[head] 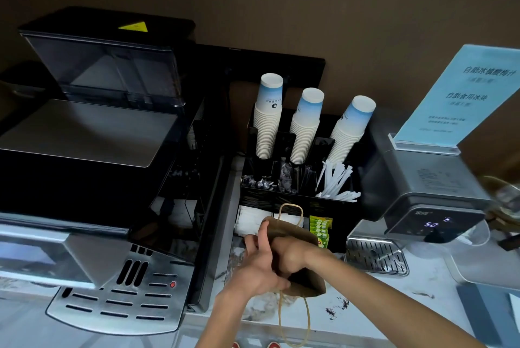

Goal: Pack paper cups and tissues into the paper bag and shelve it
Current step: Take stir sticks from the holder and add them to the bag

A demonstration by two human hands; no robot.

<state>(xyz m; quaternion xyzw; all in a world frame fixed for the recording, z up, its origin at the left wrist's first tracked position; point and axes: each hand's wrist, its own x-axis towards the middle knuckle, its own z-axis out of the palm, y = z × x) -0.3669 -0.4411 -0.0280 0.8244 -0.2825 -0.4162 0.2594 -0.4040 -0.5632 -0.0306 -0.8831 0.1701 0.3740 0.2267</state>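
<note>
A brown paper bag [292, 231] with twine handles is held over the counter in front of a black organiser [334, 208]. My left hand [260, 266] grips the bag's near rim, thumb up along its side. My right hand [292, 256] is pushed into the bag's mouth; whether it holds anything I cannot tell. Three upside-down stacks of white-and-blue paper cups [268, 117] stand in the organiser's back row. White tissues [250, 221] lie in its front left compartment, just beyond the bag.
A large black-and-steel coffee machine [92, 167] fills the left. A grey water dispenser [430, 193] with a drip tray [377, 256] stands on the right, with a blue sign [461, 94] on top. Wrapped straws [336, 181] and green tea packets [320, 228] sit in the organiser.
</note>
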